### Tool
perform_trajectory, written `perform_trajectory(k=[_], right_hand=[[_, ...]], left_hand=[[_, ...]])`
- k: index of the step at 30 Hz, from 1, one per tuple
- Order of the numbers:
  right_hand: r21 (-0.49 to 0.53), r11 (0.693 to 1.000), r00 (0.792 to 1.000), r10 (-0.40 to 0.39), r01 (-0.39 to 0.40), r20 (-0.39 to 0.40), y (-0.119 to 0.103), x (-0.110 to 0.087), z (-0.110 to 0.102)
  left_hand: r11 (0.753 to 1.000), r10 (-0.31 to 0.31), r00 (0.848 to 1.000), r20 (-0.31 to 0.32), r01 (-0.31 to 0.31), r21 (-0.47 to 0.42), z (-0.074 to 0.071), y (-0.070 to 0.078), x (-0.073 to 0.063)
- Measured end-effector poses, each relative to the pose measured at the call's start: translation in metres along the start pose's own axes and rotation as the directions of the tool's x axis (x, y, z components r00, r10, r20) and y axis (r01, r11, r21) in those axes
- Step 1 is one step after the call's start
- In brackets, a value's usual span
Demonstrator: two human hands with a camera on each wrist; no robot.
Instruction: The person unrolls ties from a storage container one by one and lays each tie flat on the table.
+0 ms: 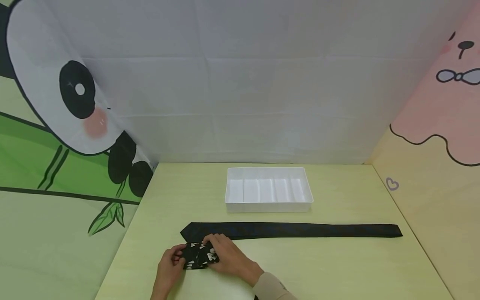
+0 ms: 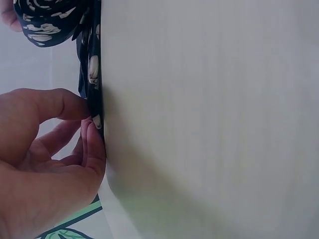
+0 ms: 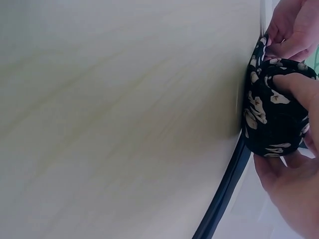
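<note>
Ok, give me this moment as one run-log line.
left hand: pinches end of floral cloth | right hand: grips its rolled part | dark tie: stretched out flat | white tray: beyond dark tie

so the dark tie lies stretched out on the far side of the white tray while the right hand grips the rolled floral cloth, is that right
Not quite: the head view shows the dark tie stretched out on the near side of the white tray, while the right hand grips the rolled floral cloth.
</note>
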State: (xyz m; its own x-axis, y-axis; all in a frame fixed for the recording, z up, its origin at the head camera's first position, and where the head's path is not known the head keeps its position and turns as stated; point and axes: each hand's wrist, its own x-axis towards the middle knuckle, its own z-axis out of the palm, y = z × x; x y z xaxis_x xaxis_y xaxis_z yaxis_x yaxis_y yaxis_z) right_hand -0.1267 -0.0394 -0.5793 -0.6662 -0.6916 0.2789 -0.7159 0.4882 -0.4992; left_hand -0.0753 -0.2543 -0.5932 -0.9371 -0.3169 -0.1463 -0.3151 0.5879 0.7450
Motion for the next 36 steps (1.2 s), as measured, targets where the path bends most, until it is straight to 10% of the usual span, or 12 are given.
perform_trajectory(k=[36], right_hand=[[0.108,0.989,0.992,0.095,-0.103,0.081,0.017,-0.021,-0.015]], left_hand=[[0.995,0.094,0.993,-0.07,-0.092,0.03,0.016,0.032,-0.009]])
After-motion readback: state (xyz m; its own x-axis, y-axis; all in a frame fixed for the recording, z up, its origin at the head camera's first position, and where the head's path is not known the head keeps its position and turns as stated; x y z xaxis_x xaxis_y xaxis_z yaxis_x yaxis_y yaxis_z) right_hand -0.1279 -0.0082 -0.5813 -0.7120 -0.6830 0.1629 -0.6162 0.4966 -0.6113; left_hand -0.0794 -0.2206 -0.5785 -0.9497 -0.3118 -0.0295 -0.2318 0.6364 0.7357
